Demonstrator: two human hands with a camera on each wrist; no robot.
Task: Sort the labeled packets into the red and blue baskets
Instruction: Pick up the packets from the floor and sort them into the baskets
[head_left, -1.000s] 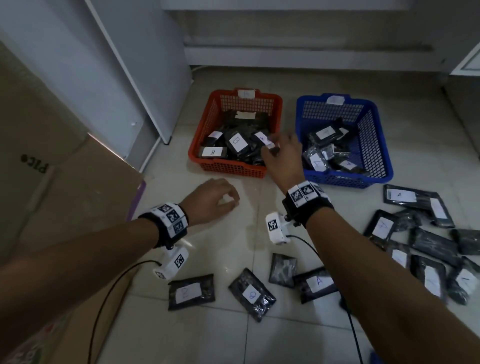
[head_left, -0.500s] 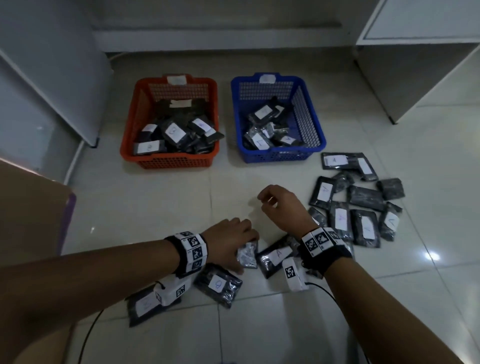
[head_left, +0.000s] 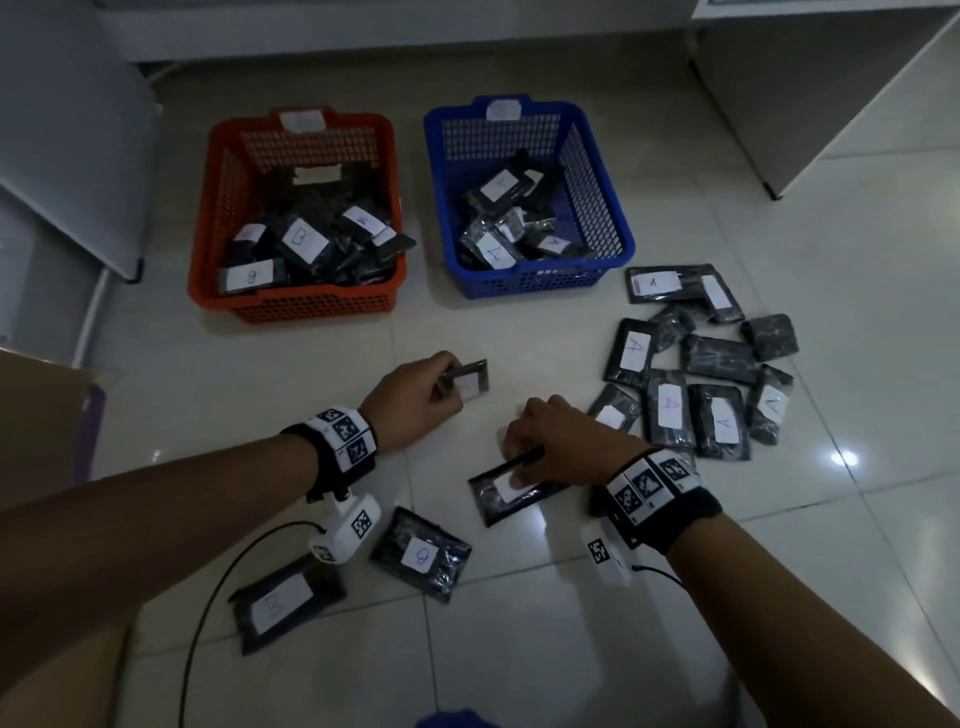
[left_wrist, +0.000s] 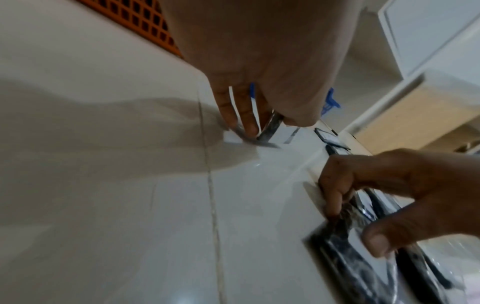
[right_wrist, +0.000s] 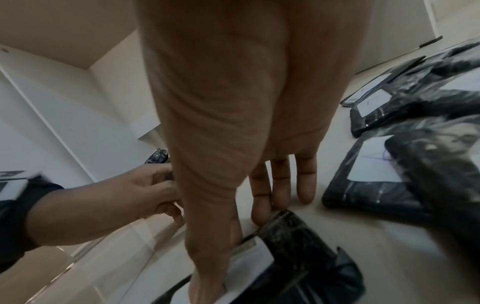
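Mid-sort, with two pickups at once. Small dark packet (head_left: 467, 380) pinched clear of the floor in the left hand (head_left: 415, 402), grip clamped on its near edge, label too blurred to read. Second packet (head_left: 511, 491) flat on the floor tiles (head_left: 311, 374), under the right hand (head_left: 558, 441): thumb pressing its white label, forefinger hooked over the far edge, grip closing on it though lift not yet evident. Next, probably: reading each letter, then B-marked to the red basket (head_left: 296, 304), A-marked to the blue basket (head_left: 524, 283). Both forearms stretched forward and low, wrists bent down. More packets heaped at right (head_left: 722, 421), two more near the left forearm.
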